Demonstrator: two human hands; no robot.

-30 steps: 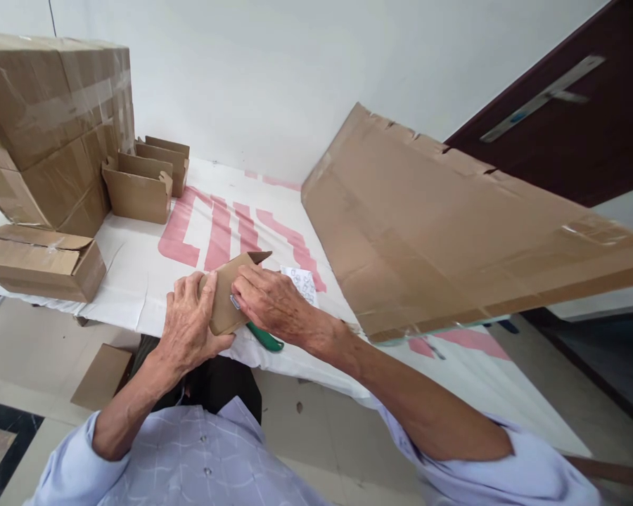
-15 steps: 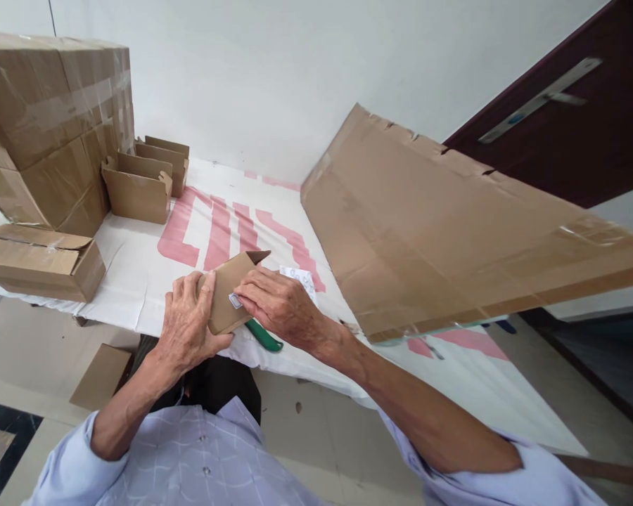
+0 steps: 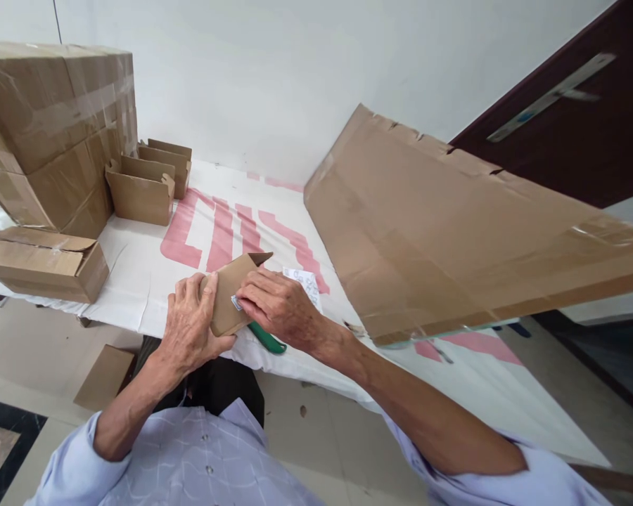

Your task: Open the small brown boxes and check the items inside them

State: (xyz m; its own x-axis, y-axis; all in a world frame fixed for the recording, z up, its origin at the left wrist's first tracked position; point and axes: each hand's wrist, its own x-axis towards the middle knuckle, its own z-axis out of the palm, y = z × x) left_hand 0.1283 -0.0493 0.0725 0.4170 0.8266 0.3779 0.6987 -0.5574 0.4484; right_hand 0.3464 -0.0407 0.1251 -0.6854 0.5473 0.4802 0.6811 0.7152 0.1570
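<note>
A small brown cardboard box [image 3: 226, 303] stands tilted at the table's front edge. My left hand [image 3: 193, 327] grips its left side, thumb low near the bottom corner. Bent over the box's right side, my right hand [image 3: 277, 302] pinches a small white and blue label [image 3: 235, 302] against the cardboard. Under and right of the box lies a green-handled tool [image 3: 267, 339], partly hidden. A printed white sheet [image 3: 307, 282] sits just behind my right hand.
Large taped cartons [image 3: 47, 133] are stacked at the back left, with open small boxes [image 3: 141, 191] beside them. A closed box [image 3: 45, 263] lies front left. A big cardboard panel [image 3: 454, 239] leans across the right. Another box [image 3: 104, 377] is on the floor.
The whole view has shifted slightly. Both hands keep nearly the same place on the box, and the label stays under the right fingertips.
</note>
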